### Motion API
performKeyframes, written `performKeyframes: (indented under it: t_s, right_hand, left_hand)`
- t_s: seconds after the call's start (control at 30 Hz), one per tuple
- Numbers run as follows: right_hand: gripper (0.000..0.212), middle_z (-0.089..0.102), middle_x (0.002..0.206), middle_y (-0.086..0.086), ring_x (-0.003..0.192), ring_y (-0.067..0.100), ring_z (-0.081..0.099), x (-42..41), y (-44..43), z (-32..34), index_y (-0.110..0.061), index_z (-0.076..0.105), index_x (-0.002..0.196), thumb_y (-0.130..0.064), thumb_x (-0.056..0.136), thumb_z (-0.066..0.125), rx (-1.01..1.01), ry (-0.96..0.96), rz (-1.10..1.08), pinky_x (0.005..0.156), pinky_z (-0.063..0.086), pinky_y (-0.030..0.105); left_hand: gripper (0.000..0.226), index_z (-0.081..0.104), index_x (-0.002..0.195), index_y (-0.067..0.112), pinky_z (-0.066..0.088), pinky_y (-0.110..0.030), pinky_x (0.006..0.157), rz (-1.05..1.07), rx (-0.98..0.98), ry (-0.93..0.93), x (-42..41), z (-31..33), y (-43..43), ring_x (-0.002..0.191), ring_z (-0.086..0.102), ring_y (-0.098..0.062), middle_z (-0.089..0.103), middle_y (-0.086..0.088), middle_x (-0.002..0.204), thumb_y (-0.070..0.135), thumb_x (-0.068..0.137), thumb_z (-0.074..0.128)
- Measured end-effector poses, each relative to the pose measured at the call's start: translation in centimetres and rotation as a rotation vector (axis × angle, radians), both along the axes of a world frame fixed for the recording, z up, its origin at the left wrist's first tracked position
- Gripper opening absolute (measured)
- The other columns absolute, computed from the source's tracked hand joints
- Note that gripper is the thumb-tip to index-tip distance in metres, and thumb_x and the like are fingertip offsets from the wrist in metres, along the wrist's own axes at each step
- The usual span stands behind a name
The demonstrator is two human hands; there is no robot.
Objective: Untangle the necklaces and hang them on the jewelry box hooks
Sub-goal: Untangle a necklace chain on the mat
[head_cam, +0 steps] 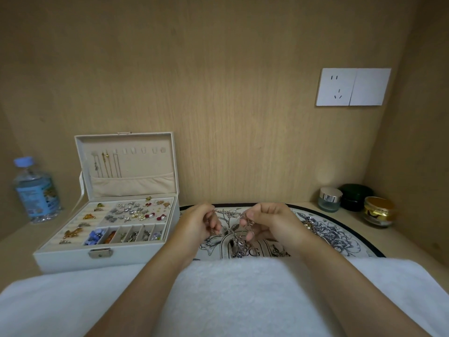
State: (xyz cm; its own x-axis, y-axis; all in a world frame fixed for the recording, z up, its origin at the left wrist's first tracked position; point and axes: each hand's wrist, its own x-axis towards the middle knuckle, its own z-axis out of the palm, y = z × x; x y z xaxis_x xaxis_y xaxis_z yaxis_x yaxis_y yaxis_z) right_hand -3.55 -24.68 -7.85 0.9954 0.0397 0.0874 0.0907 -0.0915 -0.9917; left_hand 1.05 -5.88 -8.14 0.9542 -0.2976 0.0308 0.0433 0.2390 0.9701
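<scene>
Both hands are up over the floral mat (340, 235), mid-surface, just behind the white towel (230, 293).

- Left hand (198, 223): fingers (214, 224) curled, pinching a chain strand of the tangled necklaces (237, 244).
- Right hand (271, 222): fingers curled too, pinching the same tangle on its other side.
- The chain runs between the two hands. The knotted clump hangs below them; can't tell whether its bottom touches the mat.
- A second small heap of jewelry (309, 223) lies on the mat, just right of the right hand.

Jewelry box (73, 257) sits left of the hands, open, lid upright against the back wall. There is a row of hooks (136, 150) across the top of the lid, and a few thin chains (108, 165) hang from the leftmost ones. The bottom tray is full of earrings and small pieces.

Also on the surface (398, 242):
- water bottle (36, 190), far left
- clear jar (330, 200), dark green jar (356, 197) and gold-lidded jar (378, 211), back right

Wall socket (353, 86) is above them.
</scene>
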Motion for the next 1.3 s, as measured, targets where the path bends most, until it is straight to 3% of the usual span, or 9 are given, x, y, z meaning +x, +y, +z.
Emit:
performKeyframes:
  t_s: [0.17, 0.3, 0.43, 0.57, 0.67, 0.8, 1.0, 1.13, 1.3]
  right_hand:
    - [0.018, 0.067, 0.081, 0.014, 0.063, 0.024, 0.059, 0.4, 0.0, -0.3, -0.005, 0.065, 0.085, -0.007, 0.099, 0.054, 0.093, 0.013, 0.011, 0.065, 0.053, 0.035]
    - [0.022, 0.056, 0.069, 0.012, 0.049, 0.021, 0.047, 0.5, 0.1, -0.7, -0.009, 0.061, 0.08, -0.012, 0.1, 0.054, -0.024, 0.026, 0.023, 0.055, 0.042, 0.032]
    - [0.022, 0.044, 0.062, 0.001, 0.043, 0.011, 0.033, 0.5, 0.2, -0.5, -0.014, 0.06, 0.079, -0.016, 0.1, 0.056, -0.078, 0.023, 0.068, 0.043, 0.028, 0.021]
    - [0.022, 0.07, 0.075, 0.004, 0.058, 0.015, 0.063, 0.1, 0.3, -0.2, -0.01, 0.065, 0.079, -0.01, 0.099, 0.057, -0.074, 0.009, 0.028, 0.055, 0.05, 0.027]
    - [0.022, 0.073, 0.089, 0.01, 0.083, 0.022, 0.067, 0.5, -0.1, -0.3, -0.01, 0.068, 0.078, -0.01, 0.096, 0.055, 0.094, 0.005, -0.016, 0.082, 0.053, 0.038]
    - [0.023, 0.054, 0.066, 0.009, 0.069, 0.025, 0.056, 0.8, -0.3, -0.2, -0.011, 0.046, 0.073, -0.012, 0.095, 0.038, 0.381, 0.04, -0.001, 0.075, 0.05, 0.038]
    - [0.031, 0.028, 0.058, 0.002, 0.054, 0.019, 0.034, 0.6, -0.9, 0.0, -0.018, 0.035, 0.063, -0.02, 0.093, 0.043, 0.578, 0.042, -0.006, 0.062, 0.033, 0.032]
    - [0.041, 0.028, 0.054, -0.005, 0.045, 0.011, 0.026, 0.4, -1.4, -0.2, -0.021, 0.036, 0.063, -0.019, 0.094, 0.062, 0.081, 0.011, -0.1, 0.05, 0.028, 0.022]
    - [0.044, 0.038, 0.04, -0.015, 0.036, -0.001, 0.036, 1.1, -0.6, -1.5, -0.019, 0.039, 0.062, -0.028, 0.095, 0.067, -0.253, -0.005, -0.277, 0.05, 0.033, 0.021]
  left_hand:
    - [0.039, 0.051, 0.057, 0.018, 0.025, -0.032, 0.057, -0.07, 0.207, -0.182, 0.0, -0.7, 0.7, 0.051, 0.035, -0.017, 0.032, 0.001, 0.05, 0.033, 0.092, 0.06]
    - [0.029, 0.07, 0.069, 0.022, 0.032, -0.024, 0.052, -0.031, 0.388, -0.333, -0.2, 0.0, 1.2, 0.051, 0.038, -0.015, 0.042, -0.003, 0.055, 0.031, 0.095, 0.06]
    - [0.029, 0.052, 0.076, 0.006, 0.05, -0.025, 0.058, -0.048, -0.085, -0.116, -0.5, 0.2, 0.5, 0.063, 0.054, -0.02, 0.052, -0.009, 0.067, 0.013, 0.102, 0.044]
    - [0.031, 0.043, 0.071, 0.012, 0.038, -0.025, 0.054, -0.053, -0.411, 0.108, 0.2, 0.2, 0.6, 0.056, 0.045, -0.016, 0.047, -0.003, 0.062, 0.016, 0.101, 0.039]
    - [0.03, 0.041, 0.068, 0.015, 0.019, -0.024, 0.048, -0.046, -0.176, 0.055, 0.9, 0.3, 1.7, 0.046, 0.026, -0.011, 0.029, 0.004, 0.052, 0.024, 0.095, 0.05]
    - [0.024, 0.068, 0.076, 0.016, 0.024, -0.025, 0.05, -0.11, 0.321, -0.131, 0.8, 0.4, 2.5, 0.046, 0.031, -0.015, 0.031, 0.001, 0.051, 0.032, 0.094, 0.062]
    - [0.024, 0.049, 0.075, 0.01, 0.045, -0.025, 0.058, -0.133, -0.423, 0.154, 0.6, 0.8, 1.8, 0.065, 0.048, -0.016, 0.048, -0.004, 0.069, 0.018, 0.098, 0.046]
    - [0.022, 0.048, 0.067, 0.015, 0.023, -0.021, 0.044, -0.146, -0.549, 0.262, 1.1, 1.6, 2.9, 0.05, 0.031, -0.01, 0.035, 0.004, 0.056, 0.021, 0.088, 0.05]
    - [0.029, 0.07, 0.1, 0.011, 0.019, -0.021, 0.043, -0.182, -0.109, 0.078, 0.7, 2.2, 3.0, 0.045, 0.023, -0.01, 0.017, 0.008, 0.048, 0.034, 0.092, 0.054]
